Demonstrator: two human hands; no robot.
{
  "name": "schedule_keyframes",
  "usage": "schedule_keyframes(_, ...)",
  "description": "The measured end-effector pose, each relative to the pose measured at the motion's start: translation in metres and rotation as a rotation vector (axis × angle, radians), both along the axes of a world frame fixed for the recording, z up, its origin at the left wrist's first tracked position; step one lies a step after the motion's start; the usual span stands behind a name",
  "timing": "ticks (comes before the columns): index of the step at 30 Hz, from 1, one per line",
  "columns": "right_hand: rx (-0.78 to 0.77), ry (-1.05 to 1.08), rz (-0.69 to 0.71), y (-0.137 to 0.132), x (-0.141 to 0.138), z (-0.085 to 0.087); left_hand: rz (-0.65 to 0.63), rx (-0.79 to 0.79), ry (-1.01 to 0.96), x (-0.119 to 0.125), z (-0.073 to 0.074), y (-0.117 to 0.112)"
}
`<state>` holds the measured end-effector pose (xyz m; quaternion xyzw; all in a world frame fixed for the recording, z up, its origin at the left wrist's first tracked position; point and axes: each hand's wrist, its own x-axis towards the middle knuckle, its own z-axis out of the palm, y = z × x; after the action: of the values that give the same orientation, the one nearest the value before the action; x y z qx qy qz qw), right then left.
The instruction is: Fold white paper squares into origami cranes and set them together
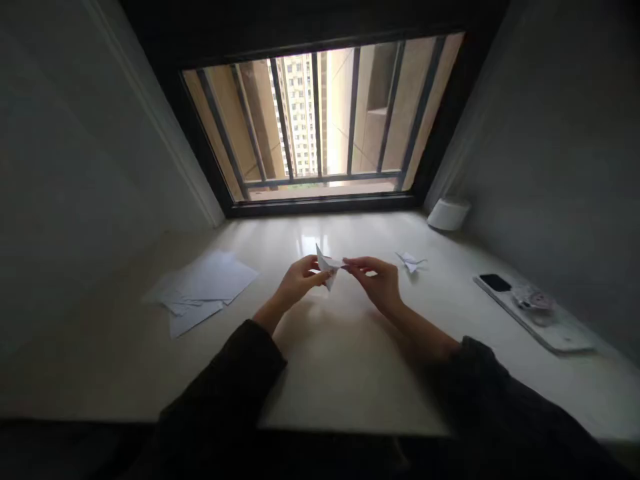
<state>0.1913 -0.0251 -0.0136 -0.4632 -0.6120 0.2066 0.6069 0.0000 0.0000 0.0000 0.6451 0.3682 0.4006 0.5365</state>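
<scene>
A small folded white paper piece [329, 267] is held just above the pale tabletop [340, 360], between both hands. My left hand [299, 280] pinches its left side with curled fingers. My right hand [377, 280] pinches its right tip between thumb and forefinger. Both forearms wear dark sleeves.
A loose stack of white paper sheets [205, 287] lies at the left. A finished folded paper figure [411, 262] sits right of my hands. A white roll-like object [449, 213] stands by the barred window [320, 127]. A white tablet with a phone and small items [533, 307] lies at the right.
</scene>
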Motion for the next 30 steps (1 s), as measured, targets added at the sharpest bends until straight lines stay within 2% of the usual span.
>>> schedule_keyframes(5,-0.044,-0.003,-0.087,0.0,0.003,0.001,-0.017,0.046,-0.002,0.0,0.002,-0.001)
schedule_keyframes(10,0.001,-0.054,-0.106,-0.002,0.003,0.005,0.012,0.057,0.033,-0.001,0.0,-0.002)
schedule_keyframes(15,-0.042,-0.066,0.008,-0.007,0.001,0.011,0.016,0.141,0.061,0.0,-0.001,-0.003)
schedule_keyframes(22,-0.103,-0.028,0.237,-0.007,-0.004,0.011,0.18,0.372,0.297,0.0,0.004,-0.009)
schedule_keyframes(30,-0.122,-0.017,0.183,-0.003,-0.003,0.004,0.206,0.473,0.43,0.001,0.006,-0.013)
